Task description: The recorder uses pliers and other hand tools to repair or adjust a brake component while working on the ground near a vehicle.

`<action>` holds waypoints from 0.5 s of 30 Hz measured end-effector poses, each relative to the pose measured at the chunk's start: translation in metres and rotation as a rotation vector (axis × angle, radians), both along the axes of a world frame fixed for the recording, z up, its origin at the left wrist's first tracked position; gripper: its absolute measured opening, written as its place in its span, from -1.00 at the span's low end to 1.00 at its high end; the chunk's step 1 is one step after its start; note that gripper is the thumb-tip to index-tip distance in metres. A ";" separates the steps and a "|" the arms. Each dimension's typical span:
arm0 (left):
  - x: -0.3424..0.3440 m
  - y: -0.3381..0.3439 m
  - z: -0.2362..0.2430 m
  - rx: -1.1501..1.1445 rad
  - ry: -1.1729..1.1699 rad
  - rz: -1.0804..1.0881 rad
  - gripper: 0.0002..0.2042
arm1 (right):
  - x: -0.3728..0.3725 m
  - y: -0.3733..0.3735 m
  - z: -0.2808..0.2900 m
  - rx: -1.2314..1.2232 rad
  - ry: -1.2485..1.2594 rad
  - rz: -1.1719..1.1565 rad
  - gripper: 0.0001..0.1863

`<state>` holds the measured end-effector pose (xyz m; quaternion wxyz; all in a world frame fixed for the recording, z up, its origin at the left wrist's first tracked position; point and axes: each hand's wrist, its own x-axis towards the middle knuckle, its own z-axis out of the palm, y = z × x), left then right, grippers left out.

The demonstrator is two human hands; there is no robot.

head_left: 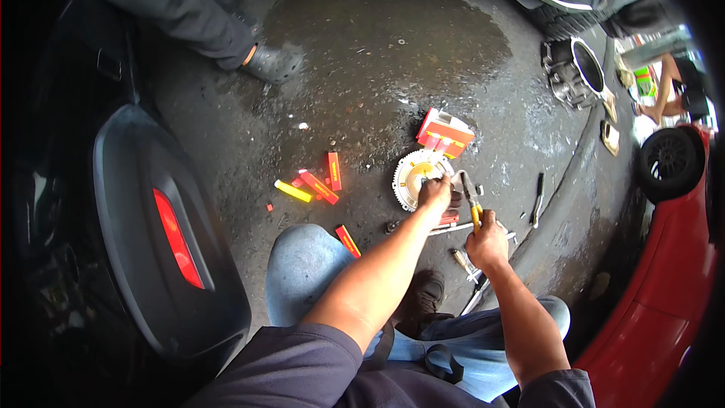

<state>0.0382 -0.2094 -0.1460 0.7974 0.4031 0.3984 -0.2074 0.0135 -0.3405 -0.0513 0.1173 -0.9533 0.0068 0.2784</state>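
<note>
A round toothed metal disc [406, 168], with a golden inner face, lies on the ground in front of me. My left hand [433, 195] reaches over its near right side, fingers curled down against it. Whatever those fingers pinch is hidden. My right hand [488, 242] is wrapped round the yellow handle of a hand tool [476, 214]. The tool's grey metal end points up beside my left hand; its exact kind is unclear. Just beyond the disc sits an open red-and-white box [445, 134]. Partly behind my left hand lies a red object [450, 218].
Several small red boxes [319, 187] and a yellow one [293, 191] lie left of the disc. Loose tools [538, 200] are on the right. A metal housing [572, 73] stands far right, near a red car [649, 295]. Another person's shoe [273, 64] is at upper left.
</note>
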 end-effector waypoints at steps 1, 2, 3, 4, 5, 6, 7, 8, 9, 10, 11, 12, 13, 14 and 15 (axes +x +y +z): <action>0.005 0.010 0.006 0.128 -0.014 -0.108 -0.52 | 0.000 0.003 0.001 -0.056 0.018 0.006 -0.58; 0.010 0.015 0.013 0.203 -0.002 -0.181 -0.47 | -0.001 0.005 -0.001 -0.068 0.030 0.007 -0.59; 0.017 0.015 0.027 0.274 0.004 -0.262 -0.42 | -0.001 0.004 -0.006 -0.056 0.003 -0.016 -0.59; 0.019 0.022 0.034 0.383 0.014 -0.353 -0.39 | -0.003 0.011 -0.011 -0.054 0.004 -0.014 -0.59; 0.021 0.026 0.021 0.565 -0.017 -0.410 -0.39 | -0.005 0.019 -0.014 -0.051 0.005 -0.014 -0.59; 0.024 0.036 0.012 0.676 -0.091 -0.620 -0.40 | -0.008 0.028 -0.014 -0.052 0.024 -0.010 -0.59; 0.028 0.046 0.008 0.784 -0.172 -0.837 -0.40 | -0.010 0.033 -0.016 -0.045 0.031 -0.008 -0.59; 0.023 0.052 0.005 0.705 -0.169 -0.830 -0.39 | -0.016 0.037 -0.024 -0.028 0.017 0.004 -0.59; 0.029 0.045 0.023 0.633 -0.052 -0.913 -0.41 | -0.020 0.031 -0.036 -0.038 0.004 -0.007 -0.59; 0.028 0.052 0.021 0.654 -0.017 -0.929 -0.41 | -0.026 0.043 -0.033 -0.055 0.017 -0.019 -0.58; 0.026 0.056 0.018 0.675 0.017 -0.943 -0.42 | -0.029 0.049 -0.033 -0.005 0.054 -0.020 -0.57; 0.024 0.058 0.015 0.694 0.015 -0.973 -0.42 | -0.032 0.053 -0.035 0.014 0.053 -0.049 -0.57; 0.022 0.054 0.011 0.724 0.029 -0.926 -0.45 | -0.035 0.052 -0.039 0.053 0.059 -0.066 -0.56; 0.020 0.051 0.007 0.752 0.043 -0.876 -0.48 | -0.036 0.050 -0.042 0.091 0.065 -0.082 -0.54; 0.018 0.050 0.004 0.763 0.042 -0.905 -0.48 | -0.037 0.052 -0.044 0.103 0.069 -0.109 -0.54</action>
